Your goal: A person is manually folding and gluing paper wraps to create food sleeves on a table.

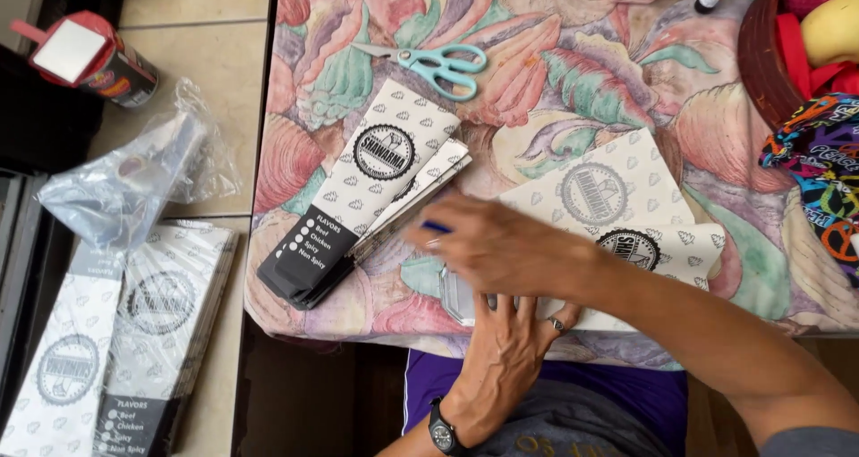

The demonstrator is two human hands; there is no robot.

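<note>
Head view: single camera, worn high, directed steeply downward at close range.

One view only is supplied, so no overlap between views is recorded. The scene is looked at from above the seated person's lap, facing forward and down across the near edge of the table (555, 55), whose patterned cloth fills the upper and middle frame. The left hand (501, 354) and right hand (501, 247) are caught low and centre, close beneath the lens, with forearms entering from the bottom edge. The tiled floor (192, 41) beside the table is taken in along the left side. The far table edge is cut off at the top.
</note>
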